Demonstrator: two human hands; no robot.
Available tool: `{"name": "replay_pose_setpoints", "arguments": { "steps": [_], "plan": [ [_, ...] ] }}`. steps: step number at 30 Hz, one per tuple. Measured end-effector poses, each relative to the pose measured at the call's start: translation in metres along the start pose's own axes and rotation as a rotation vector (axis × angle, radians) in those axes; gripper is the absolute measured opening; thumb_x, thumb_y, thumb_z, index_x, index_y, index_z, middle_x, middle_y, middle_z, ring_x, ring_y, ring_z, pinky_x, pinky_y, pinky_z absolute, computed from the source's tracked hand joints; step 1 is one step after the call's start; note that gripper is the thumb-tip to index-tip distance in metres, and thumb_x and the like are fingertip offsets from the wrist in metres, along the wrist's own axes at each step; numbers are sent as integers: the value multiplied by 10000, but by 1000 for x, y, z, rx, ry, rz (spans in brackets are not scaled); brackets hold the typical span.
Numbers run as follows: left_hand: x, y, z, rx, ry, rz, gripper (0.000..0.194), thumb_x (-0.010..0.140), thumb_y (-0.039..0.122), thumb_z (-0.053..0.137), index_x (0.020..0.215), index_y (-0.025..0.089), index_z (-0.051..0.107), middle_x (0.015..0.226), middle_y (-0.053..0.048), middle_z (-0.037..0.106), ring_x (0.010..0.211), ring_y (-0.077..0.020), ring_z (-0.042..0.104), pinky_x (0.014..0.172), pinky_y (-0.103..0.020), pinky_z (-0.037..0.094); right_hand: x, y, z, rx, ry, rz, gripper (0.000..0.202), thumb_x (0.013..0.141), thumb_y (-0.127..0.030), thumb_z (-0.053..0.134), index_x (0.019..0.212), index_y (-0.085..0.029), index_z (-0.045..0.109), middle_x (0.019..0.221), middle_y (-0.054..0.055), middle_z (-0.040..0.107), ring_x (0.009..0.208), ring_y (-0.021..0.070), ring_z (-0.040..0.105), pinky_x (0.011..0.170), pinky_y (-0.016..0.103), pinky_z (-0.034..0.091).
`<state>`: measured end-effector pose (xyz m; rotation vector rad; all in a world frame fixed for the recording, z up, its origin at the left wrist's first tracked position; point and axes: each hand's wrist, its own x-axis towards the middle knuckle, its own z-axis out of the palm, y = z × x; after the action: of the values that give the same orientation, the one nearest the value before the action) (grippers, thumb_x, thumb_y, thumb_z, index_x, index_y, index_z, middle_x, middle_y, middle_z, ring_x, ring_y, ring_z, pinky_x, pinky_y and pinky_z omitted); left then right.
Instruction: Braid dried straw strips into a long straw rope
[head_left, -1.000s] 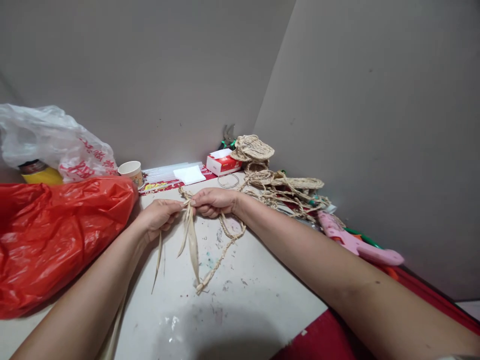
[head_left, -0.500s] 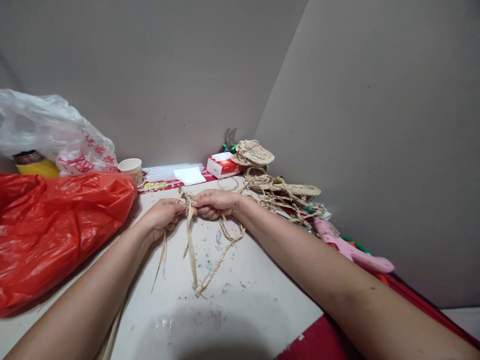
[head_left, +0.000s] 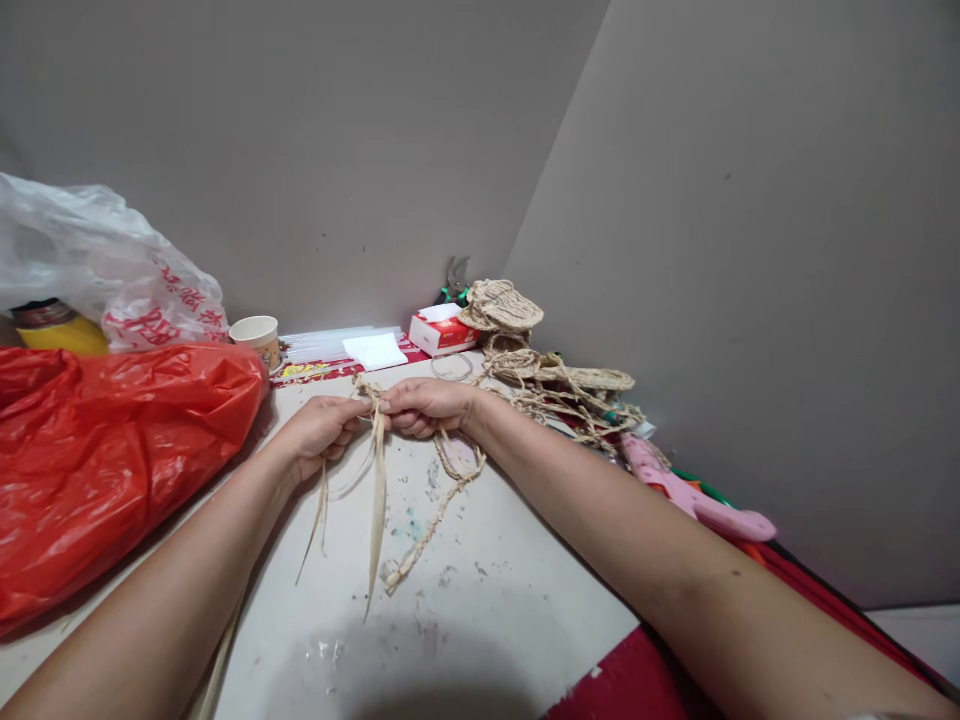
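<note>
A: Left hand (head_left: 322,430), quick?
B: Thumb and forefinger pinched together, no gap to speak of, on the pale fibre strands (head_left: 377,500). Other fingers curled in. Thin ends dangle beneath it.
A: Right hand (head_left: 429,405)?
B: Same sort of pinch, thumb against forefinger, on the same bunch. Fingertips almost meet the left's; can't tell if they touch. Remaining fingers folded under.
A: Where's the bunch?
B: Between the two hands, over the pale tabletop (head_left: 517,590). A broad strip hangs straight down from the pinch; a short braided bit pokes out above it.
A: And the braided cord (head_left: 424,548)?
B: On the table, looping out from under the right hand, knotted-looking end nearer the person. Can't tell if it joins the held strands.
A: Around?
B: Red bag (head_left: 127,460) on the left; heap of braided pieces (head_left: 574,383) beyond the right forearm.
</note>
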<state>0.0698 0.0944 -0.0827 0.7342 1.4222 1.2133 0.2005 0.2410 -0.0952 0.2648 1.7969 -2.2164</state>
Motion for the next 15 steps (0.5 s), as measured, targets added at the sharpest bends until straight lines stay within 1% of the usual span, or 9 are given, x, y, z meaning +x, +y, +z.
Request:
{"name": "replay_pose_setpoints", "arguments": {
  "steps": [4,6,11,15],
  "plan": [
    [-1,0,0,17,41,-5,337,578,343,725,511,178,439,420,97,261,344,-11,141,372,-198,39,-1,-1,2,-61,13,-4,216,861,-294,505,813,-89,554,458,-102,270,347,25,178,309,130,146],
    [-2,0,1,33,61,-3,340,572,320,727,489,182,427,388,100,245,335,-12,135,374,-203,36,-2,-2,5,-107,43,4,228,863,-300,506,815,-84,563,457,-101,270,344,26,182,310,138,138],
    [-2,-1,3,62,104,20,288,584,295,708,505,178,458,356,101,247,328,-15,132,376,-206,44,-4,-7,17,-304,225,22,255,862,-331,533,785,-91,572,431,-103,253,343,26,187,322,157,126],
    [-2,0,4,79,117,17,295,605,301,690,506,184,438,353,106,240,330,-20,125,368,-211,55,-7,-10,24,-426,314,7,248,872,-325,525,741,-116,547,411,-95,274,345,26,202,333,170,129]
  ]
}}
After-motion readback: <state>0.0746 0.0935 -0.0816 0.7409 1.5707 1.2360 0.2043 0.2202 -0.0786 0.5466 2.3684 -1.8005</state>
